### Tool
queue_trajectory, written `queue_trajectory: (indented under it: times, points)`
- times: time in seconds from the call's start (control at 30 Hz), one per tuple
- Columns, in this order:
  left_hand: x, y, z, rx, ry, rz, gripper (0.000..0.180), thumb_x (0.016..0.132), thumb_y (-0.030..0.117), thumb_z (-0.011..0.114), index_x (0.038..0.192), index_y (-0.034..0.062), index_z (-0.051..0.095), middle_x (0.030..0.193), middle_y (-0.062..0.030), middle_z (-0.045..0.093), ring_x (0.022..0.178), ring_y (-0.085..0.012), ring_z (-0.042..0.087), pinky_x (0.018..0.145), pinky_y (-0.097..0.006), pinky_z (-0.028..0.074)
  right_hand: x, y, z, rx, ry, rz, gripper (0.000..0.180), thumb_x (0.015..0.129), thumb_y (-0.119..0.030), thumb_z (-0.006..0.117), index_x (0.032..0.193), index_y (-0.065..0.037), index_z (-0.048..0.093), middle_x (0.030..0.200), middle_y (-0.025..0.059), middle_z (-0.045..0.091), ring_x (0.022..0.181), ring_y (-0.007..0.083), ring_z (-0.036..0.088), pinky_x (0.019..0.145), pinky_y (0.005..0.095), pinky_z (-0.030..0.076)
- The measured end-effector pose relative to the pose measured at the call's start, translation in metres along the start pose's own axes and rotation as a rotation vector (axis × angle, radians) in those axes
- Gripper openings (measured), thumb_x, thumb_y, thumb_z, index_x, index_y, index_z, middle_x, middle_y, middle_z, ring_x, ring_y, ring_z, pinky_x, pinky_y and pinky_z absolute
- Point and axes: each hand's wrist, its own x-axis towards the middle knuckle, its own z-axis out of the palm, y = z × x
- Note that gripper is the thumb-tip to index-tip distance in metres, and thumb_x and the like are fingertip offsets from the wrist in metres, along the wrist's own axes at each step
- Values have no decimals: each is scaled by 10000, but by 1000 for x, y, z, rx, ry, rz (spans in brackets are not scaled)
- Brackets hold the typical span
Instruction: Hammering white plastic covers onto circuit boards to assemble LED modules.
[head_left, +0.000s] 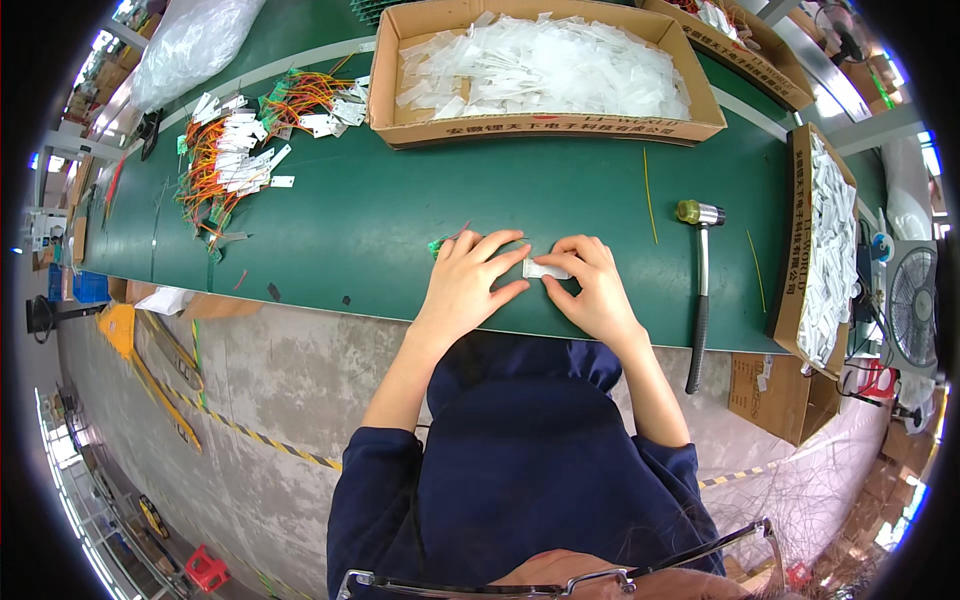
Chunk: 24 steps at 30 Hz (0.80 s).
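My right hand (592,288) pinches a small flat white plastic piece (546,270) at the table's near edge, thumb and fingers on its sides. My left hand (466,284) is bent over the tabletop just left of that piece. Its thumb and index tips come close to the piece's left end. A bit of green circuit board (434,247) and a thin red wire show past the far side of my left hand. The palm and curled fingers hide whatever lies beneath them, so their grip is unclear.
Behind my hands stands a cardboard box (560,130) of clear plastic pieces. Wired boards with white tags (240,150) lie far left. A hammer (702,290) rests on the right, its handle over the edge, near a box (797,230) of white pieces. A yellow wire (650,195) lies beyond.
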Motion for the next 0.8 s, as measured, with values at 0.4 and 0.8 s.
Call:
queue_trajectory:
  times: [0.4, 0.8]
  points:
    - [0, -1, 0, 9, 3, 6, 424, 779, 313, 779, 1173, 175, 701, 1274, 74, 605, 995, -214, 521, 911, -372, 423, 0, 5, -1, 68, -34, 36, 281, 773, -25, 706, 1047, -88, 711, 1039, 42, 616, 992, 245, 557, 922, 363, 417]
    - [0, -2, 1, 18, 11, 15, 427, 774, 305, 781, 1173, 177, 700, 1269, 79, 604, 975, -213, 524, 919, -371, 430, -2, 4, -1, 46, -13, -9, 269, 780, -16, 715, 1043, -69, 725, 1025, 43, 626, 938, 226, 559, 880, 351, 437]
